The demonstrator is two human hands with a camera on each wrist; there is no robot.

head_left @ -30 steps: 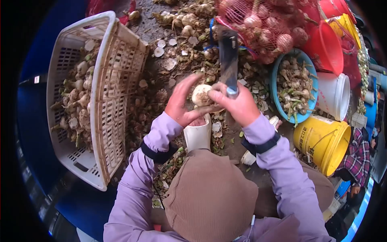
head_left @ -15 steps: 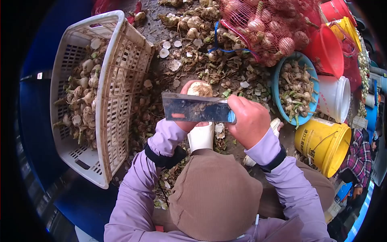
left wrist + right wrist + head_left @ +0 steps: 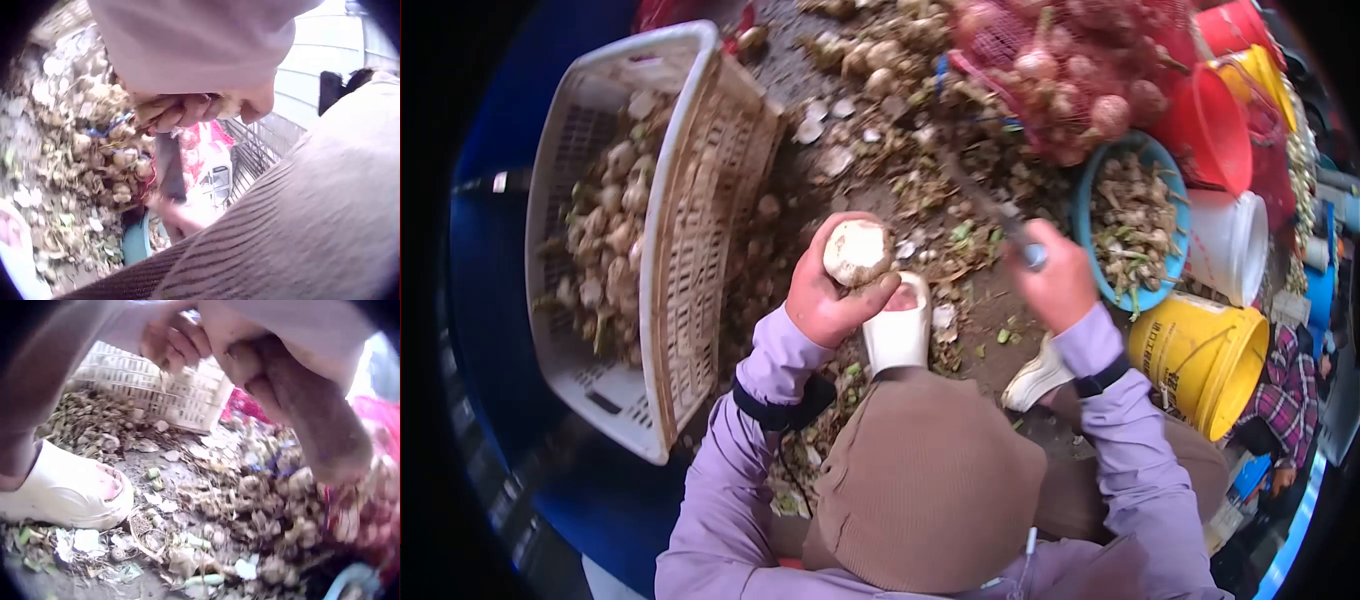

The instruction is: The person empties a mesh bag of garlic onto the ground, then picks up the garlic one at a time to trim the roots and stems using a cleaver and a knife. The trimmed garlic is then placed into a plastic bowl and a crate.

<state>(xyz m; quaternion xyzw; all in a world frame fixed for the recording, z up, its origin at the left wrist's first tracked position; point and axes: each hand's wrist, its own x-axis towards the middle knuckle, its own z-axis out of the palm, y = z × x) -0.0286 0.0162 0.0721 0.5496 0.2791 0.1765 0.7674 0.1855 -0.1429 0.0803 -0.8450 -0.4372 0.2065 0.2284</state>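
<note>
In the head view my left hand (image 3: 815, 305) holds a garlic bulb (image 3: 858, 252), its pale flat face turned up and the thumb along its near side. The left wrist view shows the curled fingers (image 3: 181, 112) from below, with the bulb mostly hidden. My right hand (image 3: 1060, 278) grips a cleaver (image 3: 978, 192) by its handle, to the right of the bulb and apart from it. Its blade appears almost edge-on and blurred in the head view. The flat of the blade shows better in the left wrist view.
A white plastic crate (image 3: 685, 215) of garlic stands at left. Stalks and peelings (image 3: 930, 185) litter the ground around a white shoe (image 3: 897, 335). A red net bag (image 3: 1040, 75) of bulbs, a blue basin (image 3: 1084, 215) of trimmed pieces and a yellow bucket (image 3: 1190, 345) line the right.
The cleaver was upright, then lay flat across the front of the bulb; now it is swung away to the right with my right hand. The bulb's pale face is turned up in the left hand.
</note>
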